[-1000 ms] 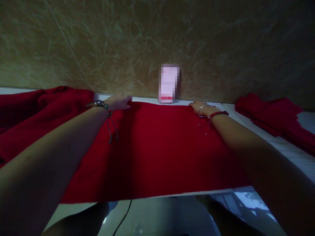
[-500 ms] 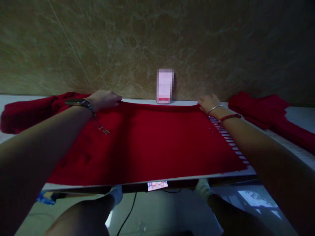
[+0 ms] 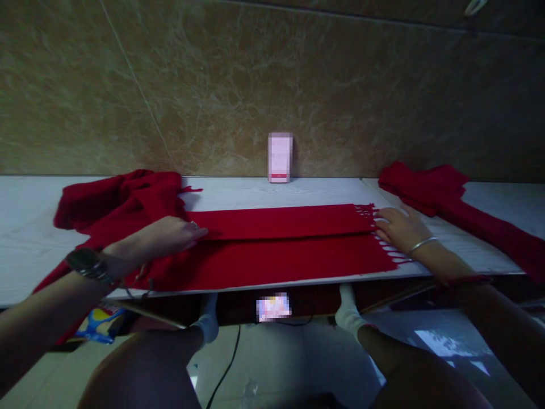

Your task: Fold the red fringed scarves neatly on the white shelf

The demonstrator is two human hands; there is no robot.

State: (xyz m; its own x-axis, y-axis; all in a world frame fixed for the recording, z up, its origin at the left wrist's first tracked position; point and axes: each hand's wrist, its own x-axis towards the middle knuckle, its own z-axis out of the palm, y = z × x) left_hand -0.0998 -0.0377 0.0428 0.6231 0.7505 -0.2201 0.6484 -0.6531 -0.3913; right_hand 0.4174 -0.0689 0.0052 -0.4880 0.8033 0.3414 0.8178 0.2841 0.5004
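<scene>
A red fringed scarf (image 3: 272, 261) lies along the white tabletop, its far side folded over toward me in a long strip. My left hand (image 3: 176, 236) is closed on the fold's edge, left of the middle. At the fringed right end, my right hand (image 3: 400, 227) pinches the folded corner near the tassels. The rest of the scarf lies bunched (image 3: 123, 199) beyond my left hand, and part of it hangs over the front edge. I wear a dark watch (image 3: 87, 264) on the left wrist and a silver bangle (image 3: 423, 244) on the right.
Another piece of red cloth (image 3: 443, 187) lies crumpled at the right. A blurred, phone-shaped object (image 3: 280, 159) leans against the marble-patterned wall (image 3: 221, 85). Below the table are a lit screen (image 3: 273, 307), a black cable (image 3: 225, 366) and a blue and yellow item (image 3: 102, 326).
Both hands have come toward me, bringing the scarf's far edge over onto itself. A white strip of tabletop now shows behind it. The bunched part at left has shifted right.
</scene>
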